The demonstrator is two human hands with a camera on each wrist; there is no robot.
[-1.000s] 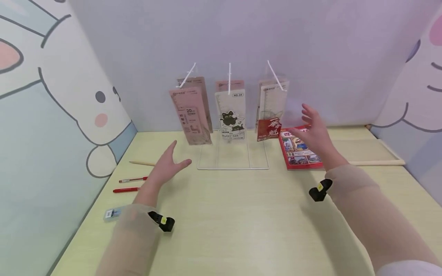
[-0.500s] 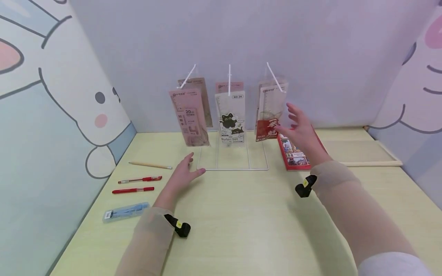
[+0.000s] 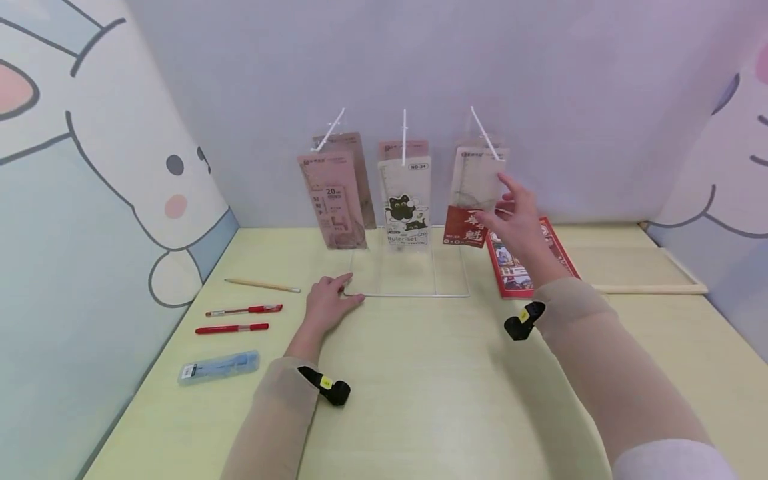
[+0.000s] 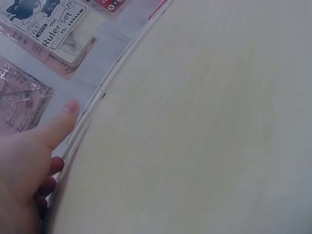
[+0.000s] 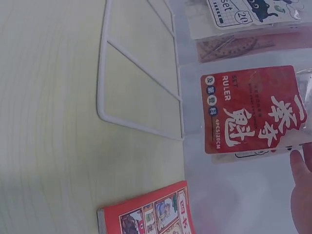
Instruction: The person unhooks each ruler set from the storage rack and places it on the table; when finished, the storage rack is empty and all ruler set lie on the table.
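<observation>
Three white hooks on a wire rack (image 3: 435, 270) carry hanging ruler set packs. Over the right edge of the red and white ruler set (image 3: 465, 227) my right hand (image 3: 519, 217) reaches, thumb across its lower part and fingers spread. In the right wrist view the thumb tip is right at the pack's edge. My left hand (image 3: 327, 303) is at the rack's front left corner, with thumb straight and apart from the curled fingers. A pink ruler set (image 3: 330, 200) hangs at left. The ruler set with a black cat (image 3: 405, 207) hangs in the middle.
On the table's left lie a pencil (image 3: 262, 285), two red pens (image 3: 231, 329) and a clear case with blue contents (image 3: 219, 368). A red book (image 3: 510, 283) lies behind my right hand, beside a shallow wooden tray (image 3: 654, 289). Walls stand at the back and both sides.
My left hand has moved right to the rack's front corner. My right hand has moved left from over the book to the red and white ruler set, whose lower part has shifted slightly.
</observation>
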